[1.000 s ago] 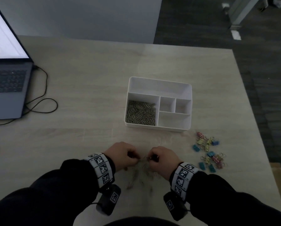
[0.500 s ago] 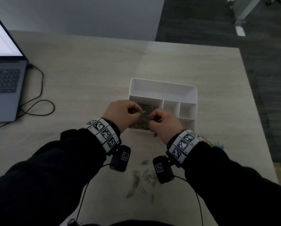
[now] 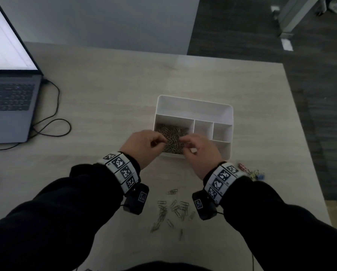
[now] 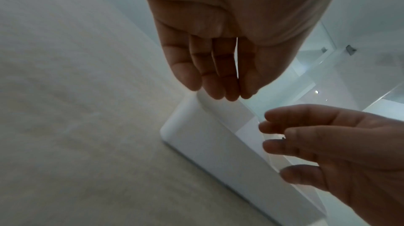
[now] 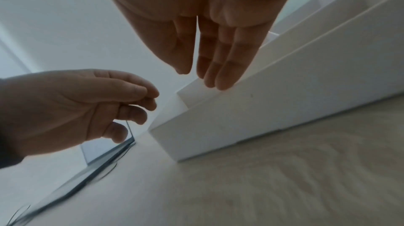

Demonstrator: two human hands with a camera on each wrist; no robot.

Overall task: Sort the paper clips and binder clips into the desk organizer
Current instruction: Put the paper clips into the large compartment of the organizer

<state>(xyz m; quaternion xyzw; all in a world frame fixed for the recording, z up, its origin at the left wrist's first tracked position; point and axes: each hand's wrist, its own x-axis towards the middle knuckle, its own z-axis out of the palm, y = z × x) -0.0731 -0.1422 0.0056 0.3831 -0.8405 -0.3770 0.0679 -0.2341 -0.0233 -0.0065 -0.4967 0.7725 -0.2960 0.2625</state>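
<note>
The white desk organizer (image 3: 195, 100) stands mid-table; its front left compartment holds a heap of silver paper clips (image 3: 172, 137). Both hands hover over that compartment's front edge. My left hand (image 3: 160, 142) has relaxed fingers and holds nothing; the left wrist view shows those fingers (image 4: 218, 82) hanging straight above the organizer's corner (image 4: 207, 143). My right hand (image 3: 185, 142) is loose too, and its fingers (image 5: 214, 67) point down over the organizer wall (image 5: 240, 117) with nothing between them. Several loose paper clips (image 3: 171, 210) lie on the table between my wrists. Coloured binder clips (image 3: 255, 174) lie at the right, partly hidden by my right wrist.
An open laptop (image 3: 9, 102) sits at the far left with a black cable (image 3: 52, 124) looping toward the middle. The table's right edge (image 3: 308, 153) runs close to the binder clips. The organizer's other compartments hold nothing.
Both hands rose from the loose pile near the table's front to the organizer with pinched paper clips. Their fingers have now loosened over the clip compartment and hold nothing.
</note>
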